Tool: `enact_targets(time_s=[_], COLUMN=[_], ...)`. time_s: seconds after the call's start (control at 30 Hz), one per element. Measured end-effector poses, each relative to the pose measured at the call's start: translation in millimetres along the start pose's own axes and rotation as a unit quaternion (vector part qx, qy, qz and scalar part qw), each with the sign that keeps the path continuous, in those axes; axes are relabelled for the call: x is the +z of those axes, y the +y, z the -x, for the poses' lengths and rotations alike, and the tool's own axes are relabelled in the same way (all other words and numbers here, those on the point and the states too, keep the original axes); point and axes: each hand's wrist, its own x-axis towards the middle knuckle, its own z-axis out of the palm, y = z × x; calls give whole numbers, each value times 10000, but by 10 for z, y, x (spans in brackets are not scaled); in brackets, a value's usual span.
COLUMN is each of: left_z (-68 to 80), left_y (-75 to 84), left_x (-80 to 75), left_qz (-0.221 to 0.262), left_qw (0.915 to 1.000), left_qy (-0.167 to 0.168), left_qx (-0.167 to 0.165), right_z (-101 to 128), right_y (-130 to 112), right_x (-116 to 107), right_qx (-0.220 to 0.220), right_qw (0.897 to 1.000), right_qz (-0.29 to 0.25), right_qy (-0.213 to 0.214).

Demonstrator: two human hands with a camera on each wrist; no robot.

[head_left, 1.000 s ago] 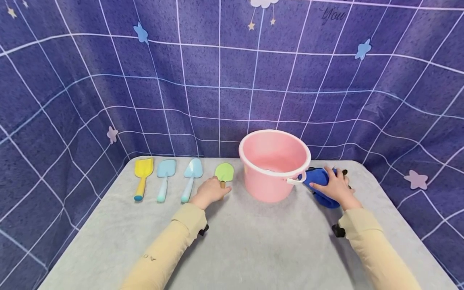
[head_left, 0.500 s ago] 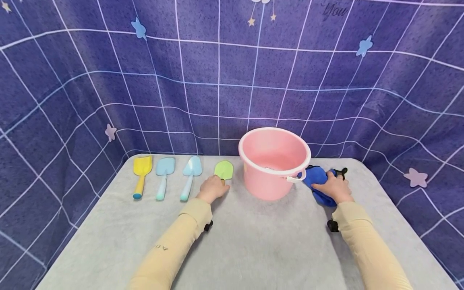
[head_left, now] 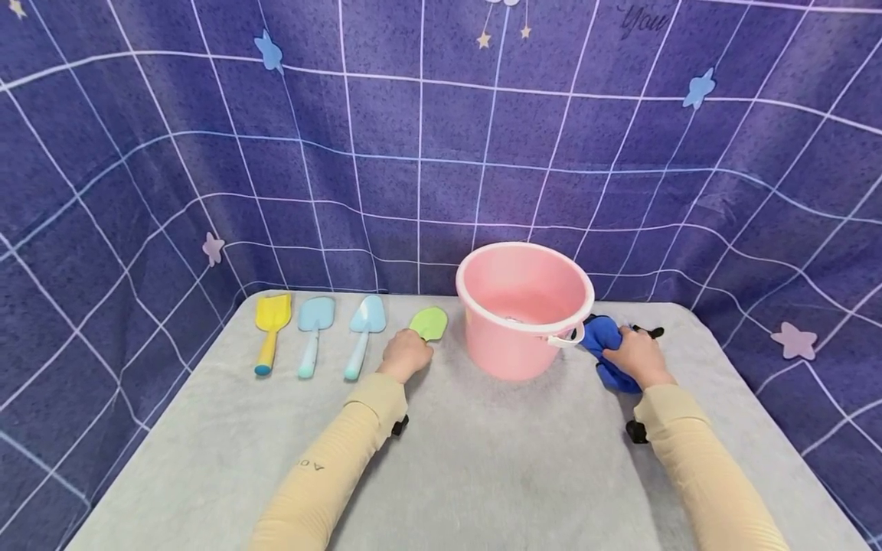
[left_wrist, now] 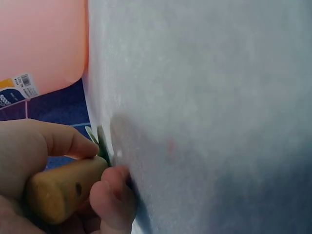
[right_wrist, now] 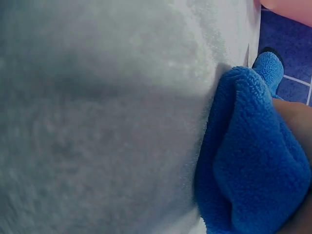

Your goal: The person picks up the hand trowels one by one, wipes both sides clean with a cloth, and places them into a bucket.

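Observation:
My left hand (head_left: 406, 354) grips a small green toy shovel (head_left: 430, 323) to the left of the bucket. Its tan, wood-look handle (left_wrist: 73, 180) lies between the thumb and curled fingers in the left wrist view. Beyond the bucket, at the table's right side, my right hand (head_left: 641, 357) grips a bunched blue cloth (head_left: 601, 333). In the right wrist view this fluffy cloth (right_wrist: 263, 156) bulges out in thick folds, hiding most of the fingers. A black piece (head_left: 653, 331) pokes out behind that hand.
A pink bucket (head_left: 517, 352) with a white handle stands between the hands. Left of the green shovel lie two light-blue shovels (head_left: 367, 315) (head_left: 316, 314) and a yellow shovel (head_left: 273, 312), side by side on the grey table (head_left: 510, 467). A purple grid curtain (head_left: 386, 191) hangs behind.
The left fingers have closed further round the shovel's handle, and its green blade has turned slightly to the right. My right hand has gathered the blue cloth into a tighter bunch.

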Motion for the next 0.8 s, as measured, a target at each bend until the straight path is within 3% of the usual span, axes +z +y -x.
enact_targets(time_s=[0.33, 0.63, 0.8], left_z=[-9, 15, 27], left_y=[-76, -145, -173], left_x=[-76, -199, -288], left_qz=[-156, -549, -706], left_qw=[9994, 9981, 9971], left_qy=[-139, 107, 60], left_qx=[-269, 272, 268], right_z=[4, 75, 96], right_y=[29, 43, 58], right_x=[-149, -465, -642], right_qx=[19, 98, -32], right_qw=[9994, 9980, 9975], right_qz=[-116, -311, -163], right_qy=[337, 538, 688])
